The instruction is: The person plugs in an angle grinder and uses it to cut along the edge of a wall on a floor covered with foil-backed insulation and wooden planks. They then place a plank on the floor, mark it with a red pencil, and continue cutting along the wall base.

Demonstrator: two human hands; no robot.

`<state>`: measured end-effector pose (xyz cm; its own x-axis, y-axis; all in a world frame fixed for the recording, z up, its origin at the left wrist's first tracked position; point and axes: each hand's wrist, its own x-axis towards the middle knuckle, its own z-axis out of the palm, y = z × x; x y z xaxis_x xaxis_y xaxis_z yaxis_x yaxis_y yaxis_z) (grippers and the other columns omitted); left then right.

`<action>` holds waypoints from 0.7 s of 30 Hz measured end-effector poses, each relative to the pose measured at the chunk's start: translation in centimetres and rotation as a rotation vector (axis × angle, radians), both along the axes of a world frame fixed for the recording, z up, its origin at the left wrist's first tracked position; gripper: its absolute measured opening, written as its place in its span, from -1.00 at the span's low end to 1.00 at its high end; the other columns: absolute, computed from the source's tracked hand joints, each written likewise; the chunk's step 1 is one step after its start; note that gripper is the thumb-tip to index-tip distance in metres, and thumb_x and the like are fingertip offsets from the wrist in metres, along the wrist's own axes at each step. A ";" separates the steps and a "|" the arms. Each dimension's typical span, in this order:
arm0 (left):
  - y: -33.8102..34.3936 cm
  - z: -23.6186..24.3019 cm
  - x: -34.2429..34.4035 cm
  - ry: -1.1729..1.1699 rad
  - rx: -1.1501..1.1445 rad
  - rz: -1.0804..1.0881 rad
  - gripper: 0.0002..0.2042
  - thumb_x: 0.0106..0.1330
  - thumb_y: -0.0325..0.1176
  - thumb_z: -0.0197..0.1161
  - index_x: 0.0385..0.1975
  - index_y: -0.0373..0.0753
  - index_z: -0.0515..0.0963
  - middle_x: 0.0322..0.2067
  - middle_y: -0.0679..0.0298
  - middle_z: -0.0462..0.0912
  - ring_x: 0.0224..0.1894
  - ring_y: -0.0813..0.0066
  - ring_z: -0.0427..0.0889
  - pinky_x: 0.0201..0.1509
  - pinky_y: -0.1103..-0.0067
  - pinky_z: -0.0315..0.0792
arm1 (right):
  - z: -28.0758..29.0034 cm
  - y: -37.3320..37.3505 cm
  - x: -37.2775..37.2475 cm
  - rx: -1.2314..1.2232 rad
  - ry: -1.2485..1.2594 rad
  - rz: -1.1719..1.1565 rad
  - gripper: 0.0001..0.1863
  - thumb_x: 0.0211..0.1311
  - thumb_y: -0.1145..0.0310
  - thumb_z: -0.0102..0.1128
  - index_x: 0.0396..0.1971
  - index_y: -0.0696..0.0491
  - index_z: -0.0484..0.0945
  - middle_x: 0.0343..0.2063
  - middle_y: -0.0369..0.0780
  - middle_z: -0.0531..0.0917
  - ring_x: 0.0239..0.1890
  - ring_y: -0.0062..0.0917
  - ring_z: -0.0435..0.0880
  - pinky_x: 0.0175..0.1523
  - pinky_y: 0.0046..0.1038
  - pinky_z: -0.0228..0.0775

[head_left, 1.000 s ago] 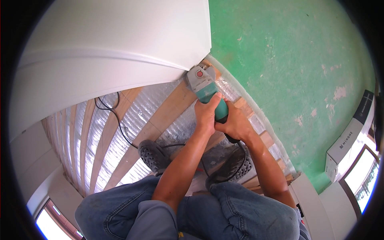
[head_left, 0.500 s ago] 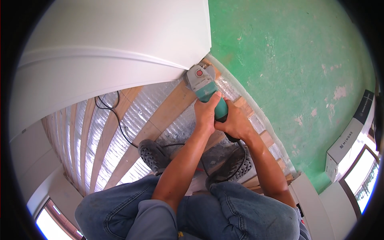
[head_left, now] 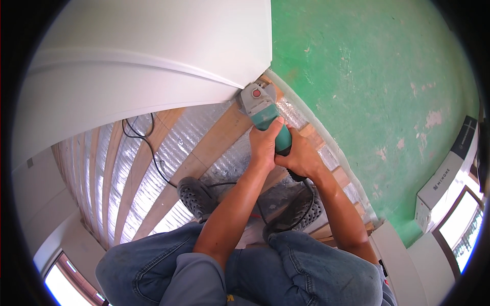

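Observation:
A teal angle grinder (head_left: 266,116) with a grey metal head is in both my hands. My left hand (head_left: 264,145) wraps round the front of its body, thumb on top. Behind it my right hand (head_left: 302,153) grips the rear end of the body. The grinder's head touches or nearly touches the bottom corner of the white panel (head_left: 168,86), above a wooden batten (head_left: 222,133). Its disc is mostly hidden by the guard and the panel. A black cord (head_left: 259,204) runs back from the grinder past my shoes.
Wooden strips lie over silver foil sheeting (head_left: 189,122), with short wood blocks (head_left: 312,136) along its right edge. Beyond is a scuffed green floor (head_left: 357,92). A long white-and-black carton (head_left: 446,176) lies at the right. My shoes (head_left: 195,198) rest on the battens, and a cable loops at left.
The grinder and both hands have shifted very slightly to the right in the picture, along with the panel's edge. My grip is unchanged.

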<state>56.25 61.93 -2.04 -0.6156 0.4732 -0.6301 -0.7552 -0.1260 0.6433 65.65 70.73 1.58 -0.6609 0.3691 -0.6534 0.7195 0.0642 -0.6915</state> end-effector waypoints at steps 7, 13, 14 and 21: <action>0.0 0.2 0.1 -0.002 -0.009 0.014 -0.75 0.29 -0.33 0.53 -0.19 -0.29 0.63 -0.30 0.23 0.72 -0.27 0.42 0.74 -0.09 0.47 0.63 | 0.0 0.0 0.1 -0.003 0.010 -0.004 0.08 -0.14 0.15 0.50 0.40 0.42 0.29 -0.03 0.27 0.71 0.10 0.08 0.73 0.18 -0.16 0.55; -0.1 0.0 0.0 -0.009 0.010 0.009 -0.80 0.38 -0.40 0.44 -0.13 -0.29 0.56 -0.29 0.19 0.69 -0.24 0.34 0.73 -0.07 0.41 0.65 | 0.1 0.0 -0.1 0.027 -0.001 0.018 0.08 -0.14 0.15 0.51 0.39 0.42 0.30 -0.03 0.26 0.71 0.09 0.07 0.74 0.18 -0.15 0.55; -0.2 -0.2 0.0 -0.009 0.010 0.013 -0.80 0.38 -0.40 0.44 -0.13 -0.29 0.56 -0.29 0.19 0.69 -0.24 0.34 0.73 -0.07 0.41 0.65 | 0.0 -0.1 -0.1 0.027 -0.001 0.022 0.08 -0.14 0.15 0.51 0.39 0.42 0.30 -0.03 0.26 0.71 0.09 0.07 0.74 0.18 -0.15 0.55; -0.4 0.0 0.2 -0.027 -0.026 0.030 -0.77 0.34 -0.38 0.47 -0.16 -0.29 0.57 -0.29 0.23 0.69 -0.25 0.41 0.72 -0.09 0.45 0.63 | 0.4 -0.3 0.0 -0.005 0.029 0.009 0.02 -0.07 0.14 0.45 0.40 0.35 0.30 -0.05 0.19 0.73 0.07 0.06 0.73 0.16 -0.15 0.55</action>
